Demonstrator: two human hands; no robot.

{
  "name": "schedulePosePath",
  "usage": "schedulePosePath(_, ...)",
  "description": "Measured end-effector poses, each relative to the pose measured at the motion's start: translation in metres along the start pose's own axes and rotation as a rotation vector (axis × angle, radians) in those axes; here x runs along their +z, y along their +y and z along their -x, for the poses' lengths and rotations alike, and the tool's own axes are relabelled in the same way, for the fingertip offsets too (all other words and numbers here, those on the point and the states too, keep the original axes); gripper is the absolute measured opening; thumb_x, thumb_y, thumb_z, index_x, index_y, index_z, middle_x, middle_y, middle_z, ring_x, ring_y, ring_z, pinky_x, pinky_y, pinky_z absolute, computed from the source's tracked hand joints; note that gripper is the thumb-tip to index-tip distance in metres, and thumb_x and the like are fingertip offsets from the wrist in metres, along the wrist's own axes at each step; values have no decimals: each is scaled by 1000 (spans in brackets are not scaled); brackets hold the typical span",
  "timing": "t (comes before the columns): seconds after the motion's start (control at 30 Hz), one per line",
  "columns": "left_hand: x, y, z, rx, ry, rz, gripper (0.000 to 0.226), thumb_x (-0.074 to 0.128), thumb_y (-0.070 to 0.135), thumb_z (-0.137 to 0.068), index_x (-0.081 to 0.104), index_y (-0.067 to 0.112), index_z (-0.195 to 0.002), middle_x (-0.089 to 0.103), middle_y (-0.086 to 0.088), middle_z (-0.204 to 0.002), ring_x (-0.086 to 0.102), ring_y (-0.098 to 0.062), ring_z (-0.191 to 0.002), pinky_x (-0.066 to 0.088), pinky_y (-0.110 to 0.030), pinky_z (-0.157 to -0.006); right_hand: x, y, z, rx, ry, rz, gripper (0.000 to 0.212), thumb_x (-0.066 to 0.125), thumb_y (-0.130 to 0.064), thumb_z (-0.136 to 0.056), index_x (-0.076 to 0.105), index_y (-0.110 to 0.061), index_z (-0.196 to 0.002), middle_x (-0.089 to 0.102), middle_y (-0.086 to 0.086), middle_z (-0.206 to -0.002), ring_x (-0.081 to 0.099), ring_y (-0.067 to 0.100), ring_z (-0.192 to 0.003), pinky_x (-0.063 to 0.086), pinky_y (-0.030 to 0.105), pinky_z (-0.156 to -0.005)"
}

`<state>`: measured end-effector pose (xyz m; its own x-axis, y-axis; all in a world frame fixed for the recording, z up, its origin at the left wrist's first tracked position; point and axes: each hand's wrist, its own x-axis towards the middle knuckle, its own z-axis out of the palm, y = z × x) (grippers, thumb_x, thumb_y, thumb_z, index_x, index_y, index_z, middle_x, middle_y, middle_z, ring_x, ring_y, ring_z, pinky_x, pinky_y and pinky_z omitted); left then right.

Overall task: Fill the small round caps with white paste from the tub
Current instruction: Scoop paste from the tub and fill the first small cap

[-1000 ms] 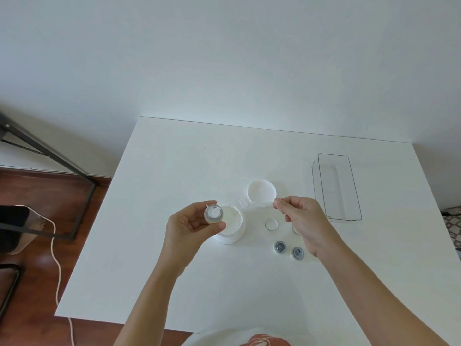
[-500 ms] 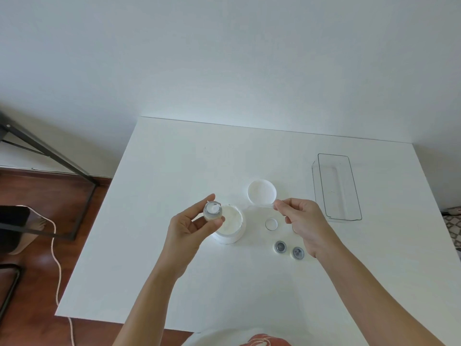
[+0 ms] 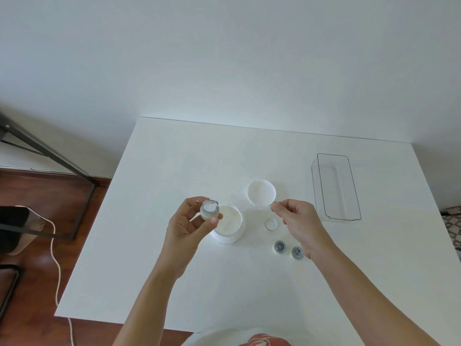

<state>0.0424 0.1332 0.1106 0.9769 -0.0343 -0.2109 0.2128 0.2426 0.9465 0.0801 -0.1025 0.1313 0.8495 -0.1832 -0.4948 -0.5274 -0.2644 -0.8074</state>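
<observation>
A: Item one, left hand?
B: Raised above the table, thumb and fingers closed round a small cap. The cap's open face is turned up toward the camera, with white paste inside.

A: Item two, tub?
B: Open, white, standing on the table just right of the left hand and partly behind its thumb. Paste fills it near the brim.

A: Lid?
B: Lying inner side up, just beyond the tub and to its right.

A: Right hand?
B: Held over the table right of the tub, fingers curled, thumb and forefinger pressed together on something thin and clear, possibly a small spatula; its outline is too faint to be sure.

A: Remaining caps?
B: Three on the table. One pale cap lies between tub and right hand. Two grey caps sit side by side nearer the person, the right one beside the wrist.

A: Other stock?
B: A clear bin at the table's right, well apart from the tub. A black frame and a cord on the wooden floor to the left.
</observation>
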Motion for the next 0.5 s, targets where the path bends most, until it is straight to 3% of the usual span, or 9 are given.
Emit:
schedulePosePath(0.2,-2,-1,1,-14,27,33,28,78,10,-79,69,17,-104,72,1,-109,74,-26,-101,55,-22,-86,9,-2,6,-90,16,-115,18,63,-23,-91,68,-13,-77,54,0,-66,42,18,-64,38,22,-58)
schedulePosePath(0.37,-2,-1,2,-28,19,13,30,77,-3,-79,72,16,-103,75,-1,-106,72,-16,-96,54,-21,-82,16,-13,16,-312,24,-98,18,61,-23,-93,67,-16,-77,60,-2,-68,49,10,-63,41,17,-60)
schedulePosePath(0.5,1,2,2,-21,3,4,31,78,1,-74,74,19,-99,77,0,-103,72,-15,-93,55,-20,-79,20,-24,20,-417,39,23,18,60,-20,-93,65,-14,-77,56,-18,-62,46,2,-59,35,14,-57)
